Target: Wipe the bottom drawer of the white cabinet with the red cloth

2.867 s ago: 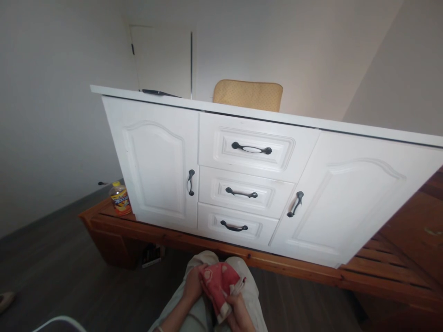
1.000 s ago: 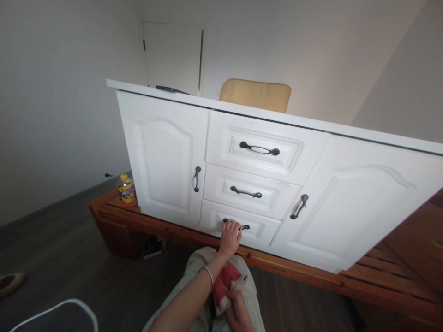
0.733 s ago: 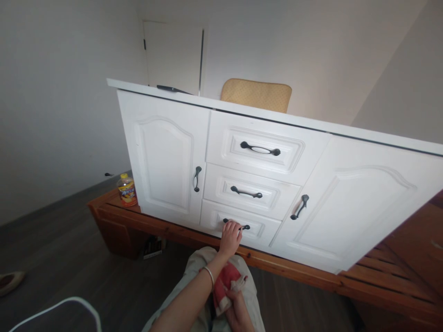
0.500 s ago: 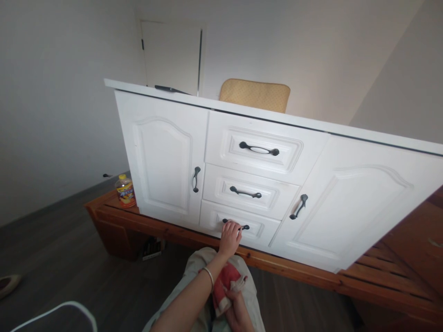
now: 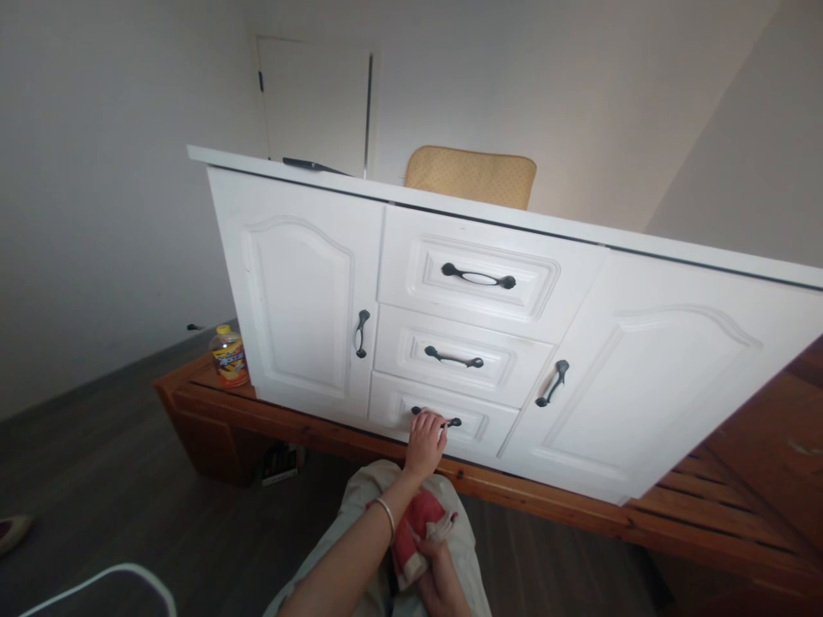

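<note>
The left hand (image 5: 424,444) has its fingers curled over the dark handle (image 5: 435,417) of the bottom drawer (image 5: 443,420), which lies level, left to right. The right hand (image 5: 443,578) clamps a red cloth (image 5: 411,527) on the lap, lower and farther away.

white walls, closed door (image 5: 315,103) at back; dark plank floor (image 5: 116,480); tan chair back (image 5: 469,176); low wooden slatted platform (image 5: 707,506).

White cabinet (image 5: 309,283) (black handles (image 5: 478,276)), red white-patterned cloth (image 5: 415,531).
</note>
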A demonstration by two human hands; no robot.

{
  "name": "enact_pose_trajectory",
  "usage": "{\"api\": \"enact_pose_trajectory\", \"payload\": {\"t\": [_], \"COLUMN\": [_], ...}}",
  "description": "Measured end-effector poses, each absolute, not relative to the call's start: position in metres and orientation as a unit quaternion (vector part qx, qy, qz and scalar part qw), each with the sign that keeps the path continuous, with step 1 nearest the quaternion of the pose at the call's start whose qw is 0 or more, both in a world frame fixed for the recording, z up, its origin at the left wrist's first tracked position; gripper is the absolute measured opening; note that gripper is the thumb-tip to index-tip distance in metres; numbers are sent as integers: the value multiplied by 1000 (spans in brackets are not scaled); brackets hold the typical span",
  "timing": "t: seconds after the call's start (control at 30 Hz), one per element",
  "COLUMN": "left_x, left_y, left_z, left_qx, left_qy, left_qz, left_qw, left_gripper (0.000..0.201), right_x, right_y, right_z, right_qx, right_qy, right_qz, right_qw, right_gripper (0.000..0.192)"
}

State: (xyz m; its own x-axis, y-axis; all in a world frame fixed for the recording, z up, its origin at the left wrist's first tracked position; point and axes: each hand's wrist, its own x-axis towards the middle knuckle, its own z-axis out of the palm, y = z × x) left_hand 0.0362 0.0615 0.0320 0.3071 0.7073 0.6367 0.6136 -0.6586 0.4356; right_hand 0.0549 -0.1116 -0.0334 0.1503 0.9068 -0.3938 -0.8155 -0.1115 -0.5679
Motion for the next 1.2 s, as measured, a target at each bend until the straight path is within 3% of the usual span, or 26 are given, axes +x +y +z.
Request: {"api": "enact_pose_trajectory", "payload": {"t": [1.2], "left_x": [36], "left_y": [61], "left_z": [28], "left_qx": [810], "left_qy": [403], "left_qz": [423], "left_qw": [52], "left_gripper": [22], "right_x": [56], "right_y": [-110], "right_z": [-46], "right_qx": [-356], "right_qy": [-82], "right_qz": [662], "right_qw": [655], "right_gripper": [46]}}
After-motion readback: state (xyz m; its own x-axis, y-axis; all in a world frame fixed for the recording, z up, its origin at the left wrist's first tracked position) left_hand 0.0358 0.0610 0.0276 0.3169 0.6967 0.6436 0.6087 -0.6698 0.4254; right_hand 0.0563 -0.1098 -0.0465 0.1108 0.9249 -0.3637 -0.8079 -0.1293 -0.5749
